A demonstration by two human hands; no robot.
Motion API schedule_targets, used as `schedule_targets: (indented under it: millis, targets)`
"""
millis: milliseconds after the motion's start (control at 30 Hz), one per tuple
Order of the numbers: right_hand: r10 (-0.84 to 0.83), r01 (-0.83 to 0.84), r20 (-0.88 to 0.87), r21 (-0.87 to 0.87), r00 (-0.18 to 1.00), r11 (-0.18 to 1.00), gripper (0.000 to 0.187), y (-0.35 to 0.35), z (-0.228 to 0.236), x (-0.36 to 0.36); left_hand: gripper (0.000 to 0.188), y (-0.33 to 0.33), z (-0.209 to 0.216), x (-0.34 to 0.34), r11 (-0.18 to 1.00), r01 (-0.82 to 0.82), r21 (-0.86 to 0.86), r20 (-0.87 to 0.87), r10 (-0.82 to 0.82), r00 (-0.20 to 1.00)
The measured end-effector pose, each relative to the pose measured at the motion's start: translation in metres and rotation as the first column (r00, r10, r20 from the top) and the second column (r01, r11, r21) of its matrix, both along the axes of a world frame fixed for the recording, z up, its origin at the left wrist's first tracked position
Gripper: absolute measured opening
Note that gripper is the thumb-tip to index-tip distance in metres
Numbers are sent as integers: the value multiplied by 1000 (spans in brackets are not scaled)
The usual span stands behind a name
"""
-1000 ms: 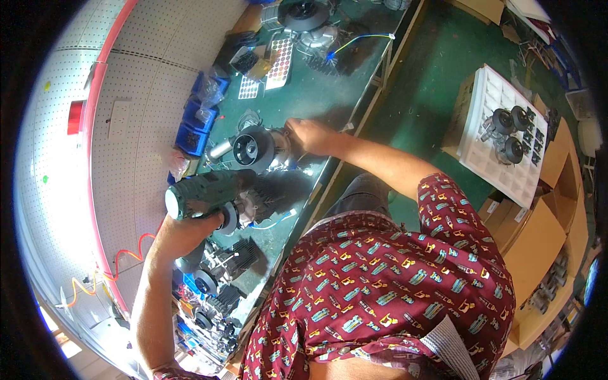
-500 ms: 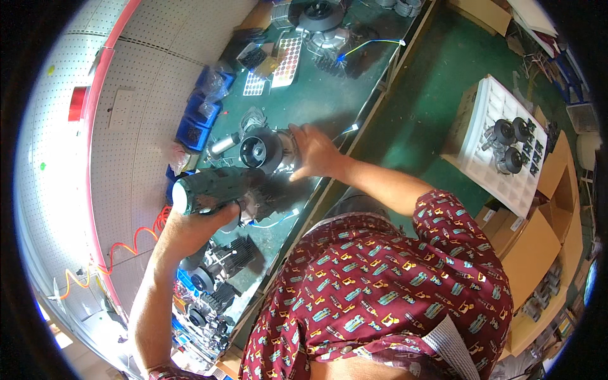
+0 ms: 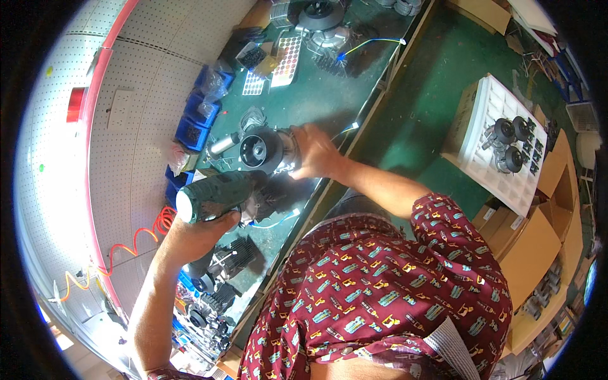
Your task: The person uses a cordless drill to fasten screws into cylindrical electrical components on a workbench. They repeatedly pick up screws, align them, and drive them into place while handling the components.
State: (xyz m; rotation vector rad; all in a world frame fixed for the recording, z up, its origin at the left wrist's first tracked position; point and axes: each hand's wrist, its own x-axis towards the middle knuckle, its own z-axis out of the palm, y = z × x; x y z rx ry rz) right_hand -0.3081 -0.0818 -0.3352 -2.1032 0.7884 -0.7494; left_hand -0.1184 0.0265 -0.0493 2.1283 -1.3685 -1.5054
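Observation:
My left hand (image 3: pixel 201 237) is wrapped round a dark green power drill (image 3: pixel 218 195), its front end pointing at a motor unit. The drill's nose overlaps the lower edge of the unit's round black fan housing (image 3: pixel 258 152); I cannot tell whether it touches. On the far side of this motor unit, my right hand (image 3: pixel 315 152) has its fingers curled over the silvery metal body. Beside the unit lies a silver cylinder (image 3: pixel 223 145). Below the drill, a finned motor (image 3: pixel 266 197) with a white-plugged cable is partly hidden.
Blue bins (image 3: pixel 192 130) line the pegboard wall (image 3: pixel 142 95), near a coiled orange air hose (image 3: pixel 136 248). Further along the green bench stand another motor unit (image 3: pixel 321 22) and sticker sheets (image 3: pixel 287 60). More motors (image 3: pixel 231 253) sit nearer me. A white tray (image 3: pixel 491 101) and cardboard boxes are at right.
The back of the drill has dipped slightly toward me and to the right, with my left hand following. My right hand and the motor unit stay nearly in place.

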Motion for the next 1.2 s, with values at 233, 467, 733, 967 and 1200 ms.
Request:
schedule_targets:
  millis: [233,467,733,967,1200]
  targets:
    - [29,-27,-45,37,999,999,97,-2,-3,1,39,7,-9,-3,996,25,-85,33,-22,999]
    - [64,-59,-91,59,994,997,102,-2,-2,0,41,1,-8,-14,990,64,-129,21,-62,998]
    - [69,-66,-176,21,982,998,113,7,-5,10,38,16,-12,-3,990,122,-71,211,-105,972]
    - [61,-5,-80,566,995,824,81,-8,-33,-3,41,36,1,0,965,-131,-228,-12,132,991]
    - [-285,-164,194,979,939,125,24,-26,-8,-33,43,100,-16,5,911,-350,-219,-80,341,937]
